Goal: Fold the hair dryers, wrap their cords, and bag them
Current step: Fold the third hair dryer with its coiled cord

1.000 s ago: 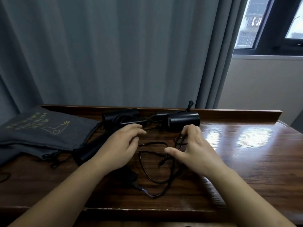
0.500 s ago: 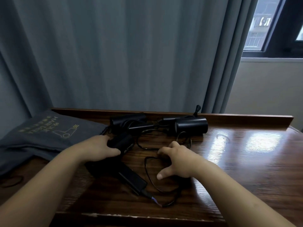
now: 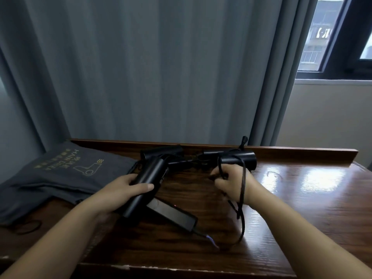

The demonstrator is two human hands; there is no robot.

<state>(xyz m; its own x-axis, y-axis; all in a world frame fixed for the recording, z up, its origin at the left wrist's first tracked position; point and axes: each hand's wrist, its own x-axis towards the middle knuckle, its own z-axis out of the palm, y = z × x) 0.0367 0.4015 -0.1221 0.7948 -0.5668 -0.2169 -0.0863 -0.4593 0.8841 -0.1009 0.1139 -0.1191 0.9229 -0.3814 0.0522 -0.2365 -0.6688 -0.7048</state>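
My left hand (image 3: 122, 191) grips the barrel of a black hair dryer (image 3: 148, 181), whose handle (image 3: 173, 216) juts down and to the right over the table. My right hand (image 3: 231, 183) holds its black cord (image 3: 242, 198), which loops over the hand and hangs to the tabletop. Two more black hair dryers lie at the back of the table, one in the middle (image 3: 161, 153) and one to the right (image 3: 239, 161). Grey drawstring bags (image 3: 60, 174) printed with a dryer logo lie flat at the left.
The dark wooden table (image 3: 302, 198) has a raised back rim (image 3: 302, 153) against a grey curtain (image 3: 161, 67). A window (image 3: 342, 37) is at the upper right. Black drawstring loops (image 3: 26, 228) trail off the bags at the left edge.
My left hand has picked up the near dryer by its barrel and tilted it. My right hand has gathered the cord and lifted it off the table.
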